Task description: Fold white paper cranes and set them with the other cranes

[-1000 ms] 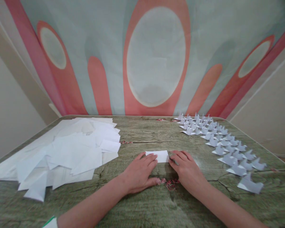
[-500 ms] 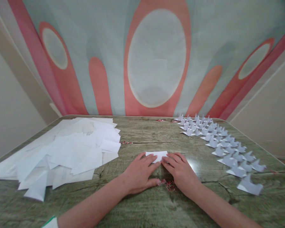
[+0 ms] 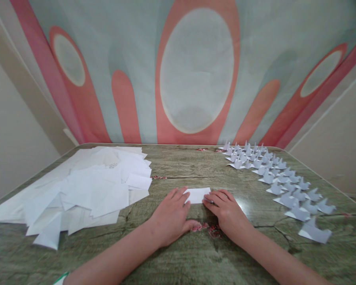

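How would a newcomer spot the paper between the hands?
On the wood-patterned table, look between the white paper pile on the left and the rows of folded paper birds on the right. There, the left hand and right hand touch a small white rectangle. Of all the paper here, it alone is under fingers.

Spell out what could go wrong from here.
The small white rectangular piece of paper could crease crooked, since the left grip and right grip rest only at its ends. The bare right forearm might knock the nearest white folded-paper bird if it swings outward. The overlapping loose white paper sheets might slide.
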The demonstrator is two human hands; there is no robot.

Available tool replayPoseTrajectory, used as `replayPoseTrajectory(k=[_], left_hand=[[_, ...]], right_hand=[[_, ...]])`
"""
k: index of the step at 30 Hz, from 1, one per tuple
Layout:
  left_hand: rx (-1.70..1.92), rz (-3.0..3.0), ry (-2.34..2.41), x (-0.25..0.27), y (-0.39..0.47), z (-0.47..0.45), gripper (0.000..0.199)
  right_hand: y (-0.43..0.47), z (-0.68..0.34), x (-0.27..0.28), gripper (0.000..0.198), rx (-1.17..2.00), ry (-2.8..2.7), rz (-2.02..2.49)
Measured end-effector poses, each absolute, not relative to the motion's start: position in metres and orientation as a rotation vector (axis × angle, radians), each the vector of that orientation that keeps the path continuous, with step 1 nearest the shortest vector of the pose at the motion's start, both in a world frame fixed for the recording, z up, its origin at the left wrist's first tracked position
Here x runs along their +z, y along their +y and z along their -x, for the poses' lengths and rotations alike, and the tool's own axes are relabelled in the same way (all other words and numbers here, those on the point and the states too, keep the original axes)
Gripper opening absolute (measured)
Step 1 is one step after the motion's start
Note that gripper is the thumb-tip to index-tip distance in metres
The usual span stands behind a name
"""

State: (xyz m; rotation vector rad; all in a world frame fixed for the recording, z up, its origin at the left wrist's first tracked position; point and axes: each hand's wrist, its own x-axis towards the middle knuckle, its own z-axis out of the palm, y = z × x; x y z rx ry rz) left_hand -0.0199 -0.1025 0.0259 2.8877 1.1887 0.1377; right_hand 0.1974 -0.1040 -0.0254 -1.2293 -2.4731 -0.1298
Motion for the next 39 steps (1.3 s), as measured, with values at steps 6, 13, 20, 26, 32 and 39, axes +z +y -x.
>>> replayPoseTrajectory(k=[6, 13, 20, 26, 32, 39], left_hand=[[0.146, -2.838, 1.278, 0.032, -0.107, 0.018, 0.054], [0.110, -2.801, 1.264, 0.035, -0.105, 0.019, 0.056], [0.061, -2.870, 1.240, 0.037, -0.102, 0.021, 0.049], [0.070, -2.907, 1.206, 0.031, -0.094, 0.022, 0.034], [0.164, -2.905, 1.180, 0.019, -0.083, 0.026, 0.015], [0.338, -2.874, 1.262, 0.002, -0.077, 0.030, 0.012]], right_hand=[[-0.104, -0.205, -0.023, 0.031, -0.155, -2.468, 1.283], [-0.104, -0.212, -0.017, 0.030, -0.215, -2.474, 1.352], [-0.100, -0.213, -0.025, 0.027, -0.101, -2.319, 1.253], [-0.088, -0.218, -0.037, 0.020, 0.148, -2.069, 1.339], [-0.084, -0.212, -0.045, 0.046, 0.318, -2.083, 1.386], [-0.091, -0.207, -0.033, 0.036, 0.500, -1.887, 1.308]])
